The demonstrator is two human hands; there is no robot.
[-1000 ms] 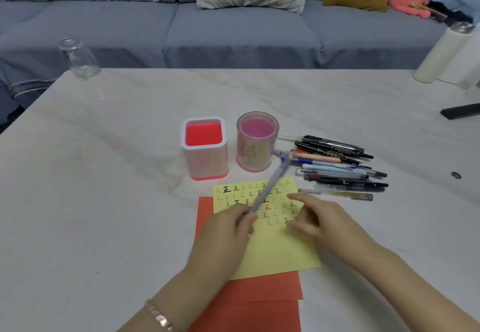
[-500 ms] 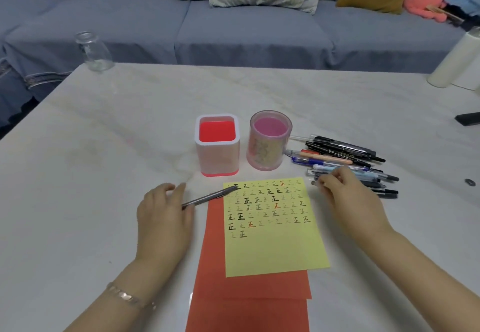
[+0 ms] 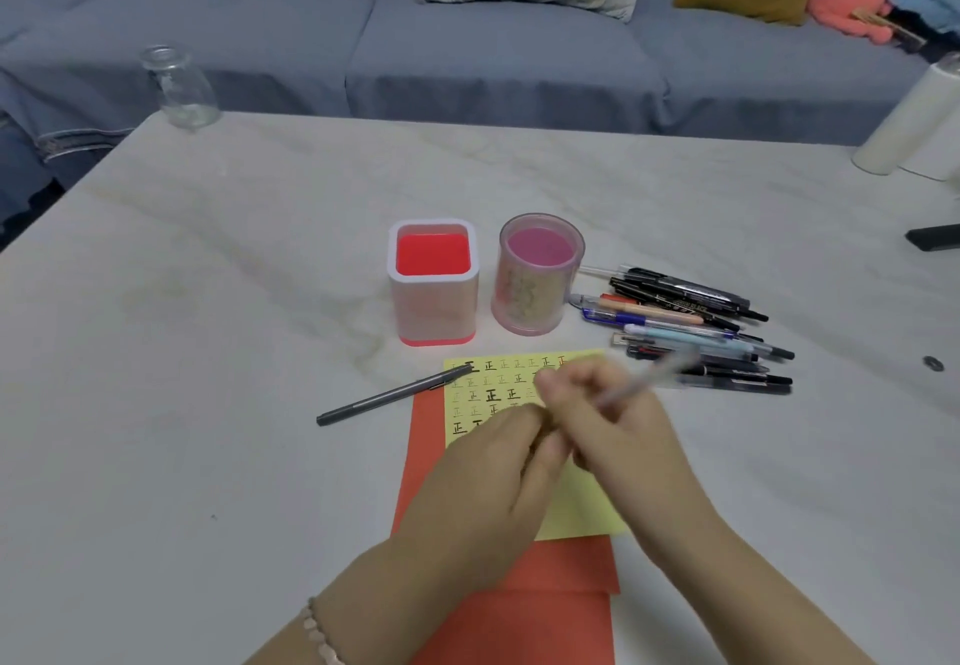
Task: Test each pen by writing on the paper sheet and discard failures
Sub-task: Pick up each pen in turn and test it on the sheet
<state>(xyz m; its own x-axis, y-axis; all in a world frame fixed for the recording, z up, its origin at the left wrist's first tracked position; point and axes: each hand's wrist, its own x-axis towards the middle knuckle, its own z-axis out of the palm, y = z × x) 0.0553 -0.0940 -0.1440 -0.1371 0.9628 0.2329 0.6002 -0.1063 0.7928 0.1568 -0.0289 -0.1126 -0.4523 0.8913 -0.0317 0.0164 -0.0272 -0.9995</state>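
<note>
A yellow paper sheet (image 3: 582,513) with rows of written characters lies on red paper (image 3: 545,586). Over it my right hand (image 3: 623,435) grips a pale translucent pen (image 3: 654,376), blurred, slanting up to the right. My left hand (image 3: 483,482) meets it and pinches the pen's lower end; the tip is hidden between the fingers. A grey pen (image 3: 389,396) lies on the table at the sheet's upper left corner. A pile of several pens (image 3: 691,331) sits right of the sheet.
A square red-and-white holder (image 3: 432,282) and a round pink holder (image 3: 537,274) stand behind the sheet. A glass jar (image 3: 179,87) is at the far left corner, a white cylinder (image 3: 914,113) and a black object (image 3: 935,237) at the right edge.
My left hand let go of the grey pen, which stays on the table. My right hand picked a translucent pen from the pile and both hands came together over the sheet.
</note>
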